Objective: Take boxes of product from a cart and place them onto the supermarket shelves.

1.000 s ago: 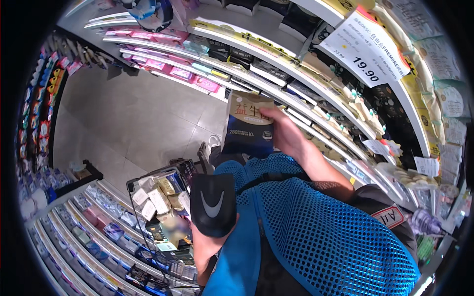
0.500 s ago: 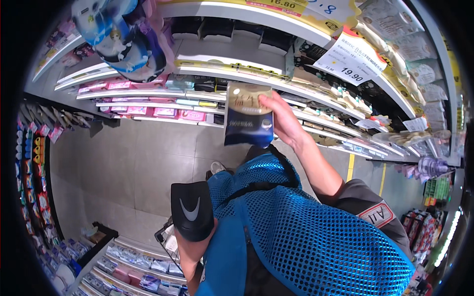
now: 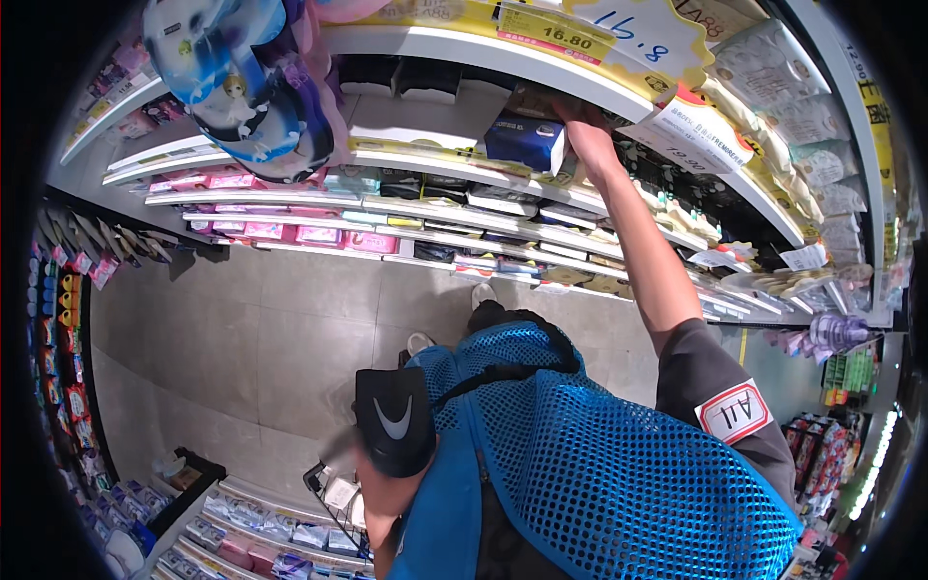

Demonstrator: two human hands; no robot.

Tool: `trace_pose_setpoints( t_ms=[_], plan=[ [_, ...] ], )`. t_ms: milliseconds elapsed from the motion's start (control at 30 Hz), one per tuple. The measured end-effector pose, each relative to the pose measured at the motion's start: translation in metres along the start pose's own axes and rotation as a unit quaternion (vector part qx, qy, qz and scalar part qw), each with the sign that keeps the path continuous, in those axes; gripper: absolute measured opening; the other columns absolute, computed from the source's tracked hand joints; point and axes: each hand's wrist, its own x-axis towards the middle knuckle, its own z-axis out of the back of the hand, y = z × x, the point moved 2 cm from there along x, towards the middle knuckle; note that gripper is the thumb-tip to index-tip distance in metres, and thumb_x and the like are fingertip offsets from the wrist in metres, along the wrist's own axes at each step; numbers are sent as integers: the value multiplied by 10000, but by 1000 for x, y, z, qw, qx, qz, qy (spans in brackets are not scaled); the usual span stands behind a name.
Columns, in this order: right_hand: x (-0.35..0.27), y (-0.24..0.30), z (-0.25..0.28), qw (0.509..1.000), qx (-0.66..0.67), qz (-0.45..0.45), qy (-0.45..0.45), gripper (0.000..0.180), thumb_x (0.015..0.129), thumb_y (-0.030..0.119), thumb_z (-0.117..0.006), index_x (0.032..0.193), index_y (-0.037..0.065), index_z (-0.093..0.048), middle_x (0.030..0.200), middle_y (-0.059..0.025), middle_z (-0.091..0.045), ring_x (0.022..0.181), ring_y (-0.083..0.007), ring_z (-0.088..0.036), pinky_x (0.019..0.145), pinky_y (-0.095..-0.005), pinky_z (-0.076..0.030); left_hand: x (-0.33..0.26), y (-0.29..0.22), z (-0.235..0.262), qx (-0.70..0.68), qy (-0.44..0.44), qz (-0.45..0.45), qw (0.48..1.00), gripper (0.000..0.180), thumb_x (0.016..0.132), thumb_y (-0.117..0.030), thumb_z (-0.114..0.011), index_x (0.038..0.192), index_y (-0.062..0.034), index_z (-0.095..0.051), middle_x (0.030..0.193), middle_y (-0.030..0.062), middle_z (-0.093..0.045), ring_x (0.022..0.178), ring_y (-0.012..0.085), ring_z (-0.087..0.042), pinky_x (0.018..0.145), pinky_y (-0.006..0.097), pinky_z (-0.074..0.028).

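Note:
My right hand [image 3: 587,130] reaches into the upper shelf, closed around the right end of a soft packet [image 3: 525,142] with a blue front. Part of that packet and my fingertips lie in the shadow under the shelf edge above. My left hand [image 3: 337,443] is low at the left, smeared by motion. A black rounded piece with a grey curved mark [image 3: 395,423] covers much of it, so its fingers cannot be made out. Beside it stands a black wire basket [image 3: 317,479] with white packs [image 3: 340,493] in it.
White shelves [image 3: 416,135] filled with packets run across the front, with price cards [image 3: 691,126] on the edges. Shiny blue bags [image 3: 246,87] hang at upper left. A low rack of packs [image 3: 261,522] stands at lower left. My blue mesh vest [image 3: 619,454] fills the lower middle.
My right hand has moved up and forward with the packet, from in front of my body into the upper shelf. My left hand has shifted slightly right and blurred.

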Motion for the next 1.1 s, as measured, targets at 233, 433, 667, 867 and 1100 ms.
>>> trace_pose_setpoints(
  t_ms=[233,433,667,867,1100],
  plan=[
    [21,10,-13,980,-123,150,-33,586,901,431,-511,1330,46,-405,1303,-196,-472,1204,-326,-442,969,-350,-358,5,1,0,35,-25,-25,999,453,658,-61,-784,1052,25,-577,939,113,-650,829,179,-635,771,301,-492],
    [27,13,-5,964,-168,203,-16,592,909,467,-478,1333,59,-406,1350,-213,-423,1250,-365,-395,1017,-377,-329,9,16,1,23,-48,-57,997,502,646,-59,-787,1085,29,-560,973,125,-642,852,180,-632,780,300,-489],
    [28,7,-8,953,-208,213,-55,582,906,449,-477,1341,72,-395,1302,-237,-464,1221,-389,-420,1009,-385,-341,16,4,2,42,-14,-23,999,461,656,-60,-779,1063,28,-580,942,116,-657,842,173,-637,782,297,-488],
    [28,10,-7,981,-36,-72,175,564,858,455,-569,1234,47,-468,985,-132,-627,845,-210,-644,716,-341,-522,22,4,-3,42,5,-6,999,437,669,-25,-761,1073,6,-596,945,96,-652,833,167,-624,771,291,-482],
    [17,11,-9,972,93,-87,200,495,819,348,-673,1160,25,-516,938,-92,-621,743,-110,-616,611,-252,-514,21,0,-5,22,-28,-34,999,357,675,-53,-769,989,28,-619,873,106,-676,792,163,-651,756,290,-497]
  ],
)
